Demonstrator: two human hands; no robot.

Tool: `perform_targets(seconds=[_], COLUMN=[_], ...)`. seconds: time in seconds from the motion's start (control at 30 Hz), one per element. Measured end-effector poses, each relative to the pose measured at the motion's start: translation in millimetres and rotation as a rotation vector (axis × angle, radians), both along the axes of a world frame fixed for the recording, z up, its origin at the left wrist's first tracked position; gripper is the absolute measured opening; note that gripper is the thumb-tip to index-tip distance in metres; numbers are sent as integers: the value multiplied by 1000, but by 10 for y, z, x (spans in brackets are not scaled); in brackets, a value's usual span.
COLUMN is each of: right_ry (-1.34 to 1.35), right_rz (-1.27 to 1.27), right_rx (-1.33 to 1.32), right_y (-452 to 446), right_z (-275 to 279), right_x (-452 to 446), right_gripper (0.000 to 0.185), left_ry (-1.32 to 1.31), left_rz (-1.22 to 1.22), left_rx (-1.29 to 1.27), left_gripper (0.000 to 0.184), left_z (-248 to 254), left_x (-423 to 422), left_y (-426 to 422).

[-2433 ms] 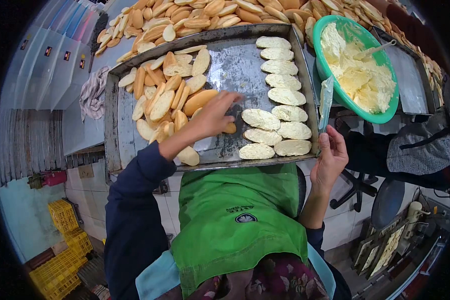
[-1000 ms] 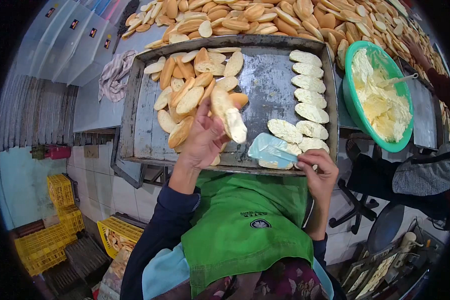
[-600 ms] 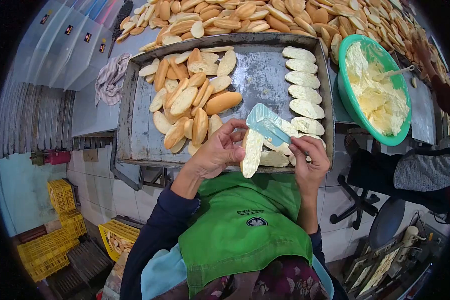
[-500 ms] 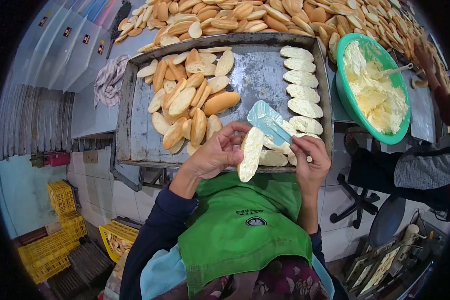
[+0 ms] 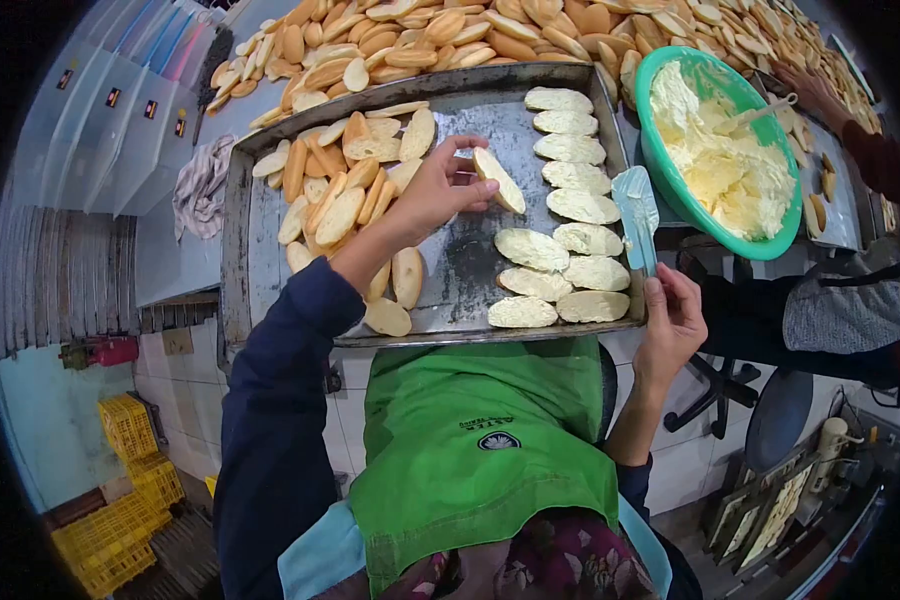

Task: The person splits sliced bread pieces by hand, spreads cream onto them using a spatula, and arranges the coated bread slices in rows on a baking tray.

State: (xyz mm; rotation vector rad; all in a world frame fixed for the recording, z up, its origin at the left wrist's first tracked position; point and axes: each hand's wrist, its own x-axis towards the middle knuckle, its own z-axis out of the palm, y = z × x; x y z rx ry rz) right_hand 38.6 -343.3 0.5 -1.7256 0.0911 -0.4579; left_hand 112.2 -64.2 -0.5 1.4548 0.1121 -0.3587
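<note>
- Your tray [image 5: 465, 285] is scuffed metal, shiny in spots.
- Your spatula [image 5: 635, 208] looks like smooth plastic.
- Your bowl [image 5: 755, 249] is shiny plastic.
- Your apron [image 5: 490, 400] is wrinkly cloth.

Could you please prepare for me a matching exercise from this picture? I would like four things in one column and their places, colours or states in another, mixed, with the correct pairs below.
1. bowl
2. spatula
3. tray
4. cloth

A. crumpled
B. held in the right hand
C. green, with pale spread inside
D. with bread lying in it

Pairs: 1-C, 2-B, 3-D, 4-A
</note>
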Motion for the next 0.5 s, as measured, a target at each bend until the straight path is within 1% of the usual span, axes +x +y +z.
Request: perform_targets(seconds=[0.03,0.07,0.1,0.17,0.2,0.23,0.3,0.43,0.5], right_ry=[6,14,15,-11,-10,-3,5,-7,-5], right_rz=[-14,-25,-28,-36,-35,-45,-52,-47,-48], right_rx=[9,19,18,1,0,6,12,-10,-20], right_y=[-13,-22,-33,-54,-60,-64,-57,-44,-45], right_z=[1,0,-9,-29,-28,-25,-18,-18,-27], right_x=[-15,-26,-32,-36,-34,-33,-26,-24,-27], right_gripper=[16,16,16,16,16,16,16,17,17], left_ry=[-28,-30,-30,-96,-130,-129,-220,-225,-168], left_rz=[-30,-58,-61,-153,-149,-148,-149,-146,-185], left_rx=[153,216,216,428,513,513,591,631,581], left_gripper=[50,47,47,46,43,43,37,31,30], left_z=[-117,-263,-321,-380,-357,-376,-431,-460,-436], left_x=[49,80,72,34,10,2,-15,-50,-58], left_y=[8,18,10,-9,-34,-31,-19,-45,-89])
